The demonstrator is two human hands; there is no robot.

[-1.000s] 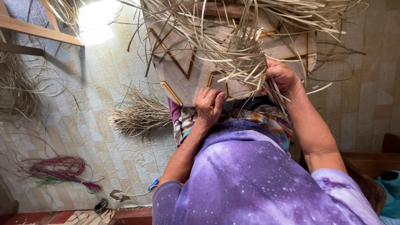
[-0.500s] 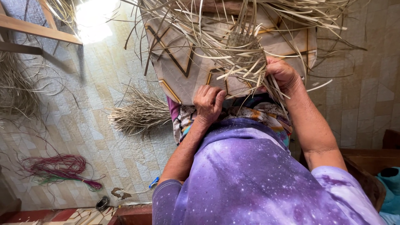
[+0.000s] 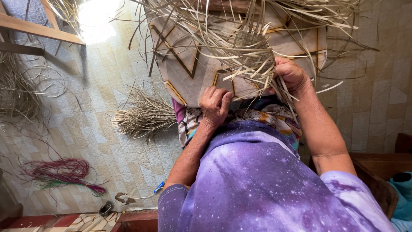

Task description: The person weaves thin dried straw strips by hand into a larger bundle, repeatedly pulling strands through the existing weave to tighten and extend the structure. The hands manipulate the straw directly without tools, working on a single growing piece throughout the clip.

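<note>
— Far left first?
— Loose heap of dry straw [image 3: 17, 92] against the left edge, under a wooden frame [image 3: 40, 31] crossing the top corner. Lower down, a bundle of red and green strands [image 3: 60, 172] lying alone on the pale tiled floor [image 3: 98, 124], with bare tiles all around

— Open room there?
— Plenty between that bundle and a second sheaf of dry straw [image 3: 143, 116], fanned out just beside the patterned cloth [image 3: 184, 73]. Near the bottom edge, a small dark round object [image 3: 105, 208] and a thin white cord, too small to tell more

— And the middle?
— Left hand [image 3: 216, 105] curled closed at the near edge of the cloth, thumb against bent fingers, knuckles up; gripping something or only pressing down, cannot tell. Loose strip ends just above those fingers, apart from them as far as visible

— The woven piece?
— Half-woven straw mat [image 3: 251, 45] up top, centre right, lying on the cloth, small checkered patch in the middle, unwoven strips spraying out on every side and past the top edge

— Right side?
— Right hand [image 3: 292, 75] closed around a bunch of strips hanging from the mat's lower right corner, fingers wrapped over them, strip ends trailing below the wrist. Further right, more tiles, a few stray strips reaching out, then dark wooden furniture [image 3: 377, 172] and something teal [image 3: 401, 195] at the frame edge

— Containers?
— None visible
</note>
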